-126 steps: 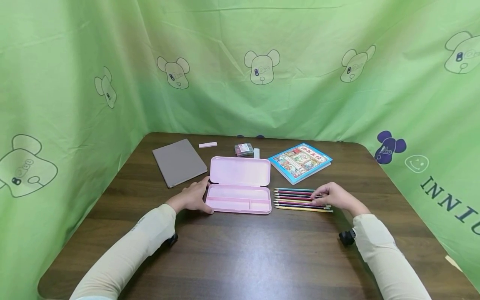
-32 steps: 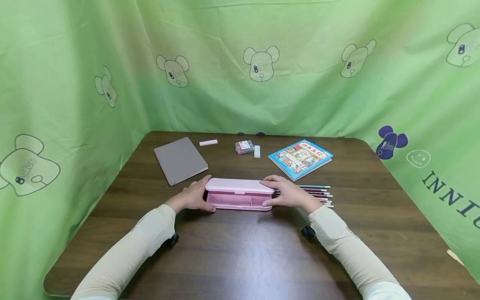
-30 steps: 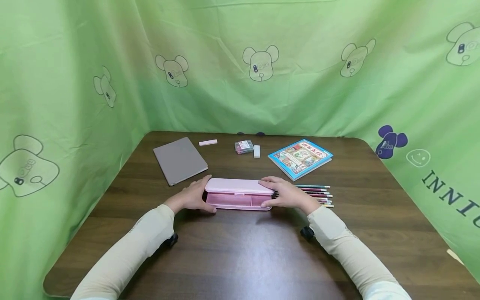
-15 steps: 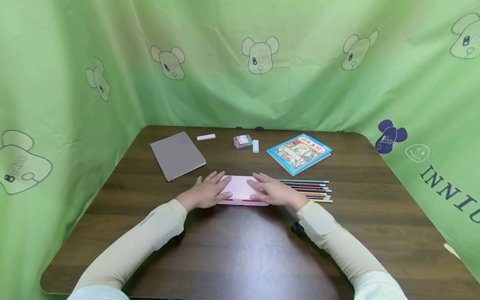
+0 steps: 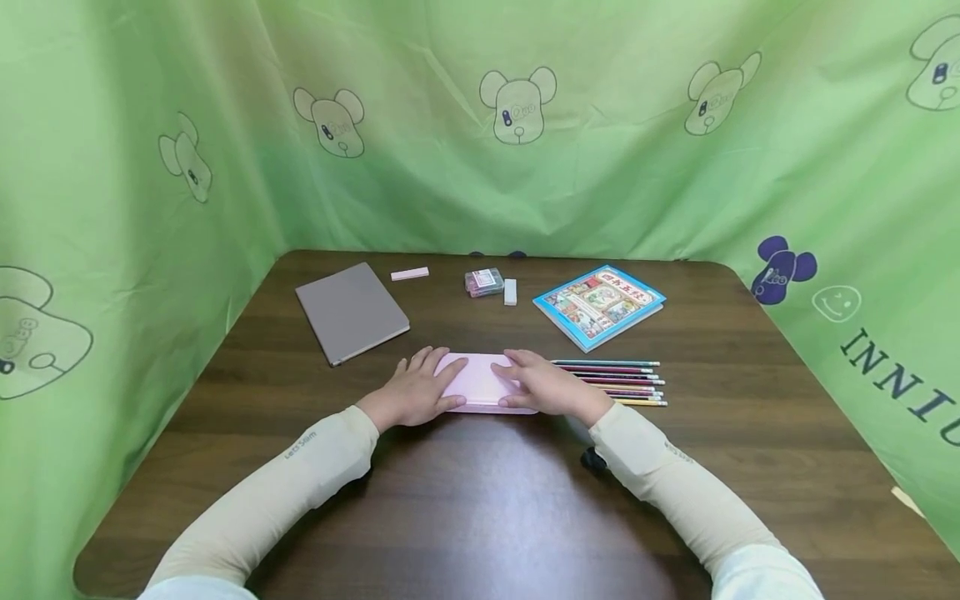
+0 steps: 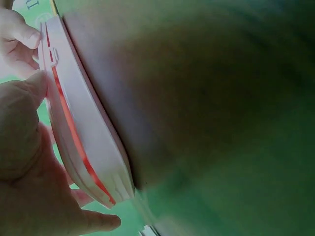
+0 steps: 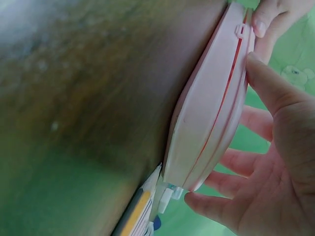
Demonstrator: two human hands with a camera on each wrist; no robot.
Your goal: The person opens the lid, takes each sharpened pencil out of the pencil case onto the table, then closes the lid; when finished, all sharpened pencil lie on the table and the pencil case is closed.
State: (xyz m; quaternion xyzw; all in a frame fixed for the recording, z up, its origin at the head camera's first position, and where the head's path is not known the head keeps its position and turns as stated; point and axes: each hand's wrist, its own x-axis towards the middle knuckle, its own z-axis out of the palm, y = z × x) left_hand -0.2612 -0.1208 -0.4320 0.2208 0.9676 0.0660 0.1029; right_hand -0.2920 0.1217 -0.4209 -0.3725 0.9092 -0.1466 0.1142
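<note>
A pink pencil case [image 5: 482,382] lies on the wooden table in front of the person, its lid down. In both wrist views a thin red line runs along the seam between lid and base, and a small clasp shows on the front side. My left hand [image 5: 408,393] rests on the left part of the lid with fingers spread. On the right part, my right hand [image 5: 551,386] presses with its fingers extended. Several pencils [image 5: 618,385] lie side by side right of the case, their tips partly hidden behind the right hand. The inside of the case is hidden.
A grey notebook [image 5: 352,312] lies at the back left, near a pink strip [image 5: 409,273]. Behind the case are a small clear box [image 5: 483,282] and a white block [image 5: 510,292]. A blue-edged picture book [image 5: 600,306] is at the back right. Green curtain surrounds the table.
The pencil case's lid has swung from open to down. My right hand has left the pencils and moved left onto the lid; my left hand has moved from the case's side to its top.
</note>
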